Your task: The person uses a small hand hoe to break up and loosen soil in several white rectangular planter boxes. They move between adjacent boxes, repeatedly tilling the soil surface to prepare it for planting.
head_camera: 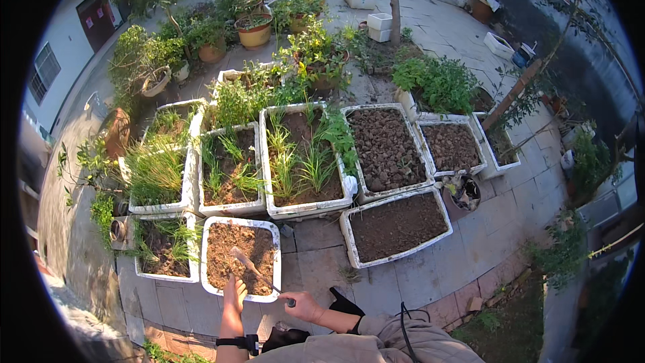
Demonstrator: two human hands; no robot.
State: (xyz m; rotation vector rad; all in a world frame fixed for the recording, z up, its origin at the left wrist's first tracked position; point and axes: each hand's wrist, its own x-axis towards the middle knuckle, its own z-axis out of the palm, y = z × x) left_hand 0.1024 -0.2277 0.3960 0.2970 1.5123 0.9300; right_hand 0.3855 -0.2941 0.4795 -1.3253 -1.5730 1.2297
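Observation:
A white square planter box of brown crumbly soil stands before me. In my right hand, just outside the box's near right corner, is the dark handle of a small garden trowel. Its shaft crosses the rim, and its flat blade points up and left over the soil. My left hand is at the near rim, with its fingertips over the soil. I cannot tell whether these fingers touch the soil or hold anything. A dark band wraps the left wrist.
Foam boxes with grassy plants adjoin at the back and left. To the right lie a soil-filled box and a box of clods. A round pot holds debris. Paving runs between them; a cable hangs by my clothing.

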